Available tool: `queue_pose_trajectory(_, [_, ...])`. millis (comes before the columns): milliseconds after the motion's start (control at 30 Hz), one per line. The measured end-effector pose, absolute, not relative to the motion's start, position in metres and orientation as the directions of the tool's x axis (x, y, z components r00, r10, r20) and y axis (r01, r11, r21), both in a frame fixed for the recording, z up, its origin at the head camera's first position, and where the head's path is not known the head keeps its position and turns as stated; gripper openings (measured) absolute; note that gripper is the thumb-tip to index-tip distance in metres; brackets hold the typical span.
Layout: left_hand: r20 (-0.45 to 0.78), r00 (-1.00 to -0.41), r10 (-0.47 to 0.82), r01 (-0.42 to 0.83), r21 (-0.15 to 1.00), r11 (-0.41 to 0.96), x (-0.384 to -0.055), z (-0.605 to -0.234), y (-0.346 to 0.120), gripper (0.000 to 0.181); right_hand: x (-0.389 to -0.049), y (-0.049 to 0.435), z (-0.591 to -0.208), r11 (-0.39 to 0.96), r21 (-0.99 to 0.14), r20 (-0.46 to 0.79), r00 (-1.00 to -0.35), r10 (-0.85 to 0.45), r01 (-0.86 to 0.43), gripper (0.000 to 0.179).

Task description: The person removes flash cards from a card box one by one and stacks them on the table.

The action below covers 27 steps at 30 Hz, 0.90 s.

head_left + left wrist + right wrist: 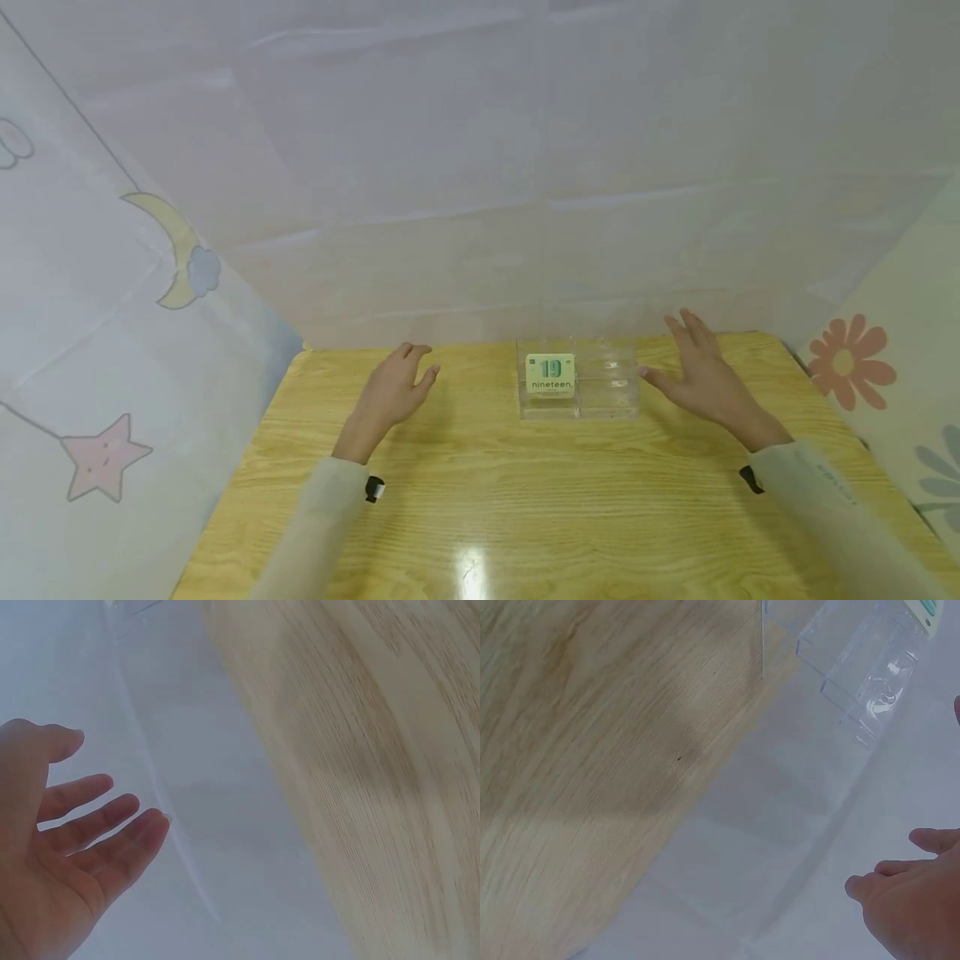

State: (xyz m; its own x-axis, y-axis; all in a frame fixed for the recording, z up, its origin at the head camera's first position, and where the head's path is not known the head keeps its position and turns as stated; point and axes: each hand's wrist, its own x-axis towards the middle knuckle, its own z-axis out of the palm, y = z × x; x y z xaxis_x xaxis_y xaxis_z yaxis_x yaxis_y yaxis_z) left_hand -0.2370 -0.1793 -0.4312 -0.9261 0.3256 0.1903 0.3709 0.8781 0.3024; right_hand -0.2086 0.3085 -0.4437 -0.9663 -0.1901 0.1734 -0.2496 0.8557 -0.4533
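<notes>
A clear plastic tiered stand (607, 392) with two columns of steps is near the back edge of the table. In its left column leans a pale yellow card (551, 375) printed "19" and "nineteen". My left hand (393, 387) hovers to the left of the stand, fingers relaxed and slightly bent, holding nothing. On the other side, my right hand (701, 379) spreads its fingers, with the thumb tip close to the stand's right edge in the head view. The right wrist view shows the stand (855, 660) and a corner of the card (928, 616), apart from the right hand (919, 892).
The wooden table (487, 492) has a light grain and a bright reflection near the front. White cloth (450, 167) hangs right behind its back edge. Printed side cloths carry a moon (176, 242), a star (107, 458) and a red flower (843, 362).
</notes>
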Motion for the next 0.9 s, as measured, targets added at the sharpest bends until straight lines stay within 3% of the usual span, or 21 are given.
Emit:
queue_pose_trajectory(333, [0.235,-0.883,0.406,0.460,0.265,0.847,-0.238,-0.436,-0.166,0.040,-0.207,0.290,-0.446,0.859,-0.442,0.165,-0.964,-0.207,-0.260,0.103])
queue_pose_trajectory(900, [0.264,-0.856,0.445,0.502,0.215,0.838,-0.235,-0.445,-0.141,0.039,-0.210,0.260,-0.452,0.856,-0.420,0.164,-0.953,-0.254,-0.300,0.100])
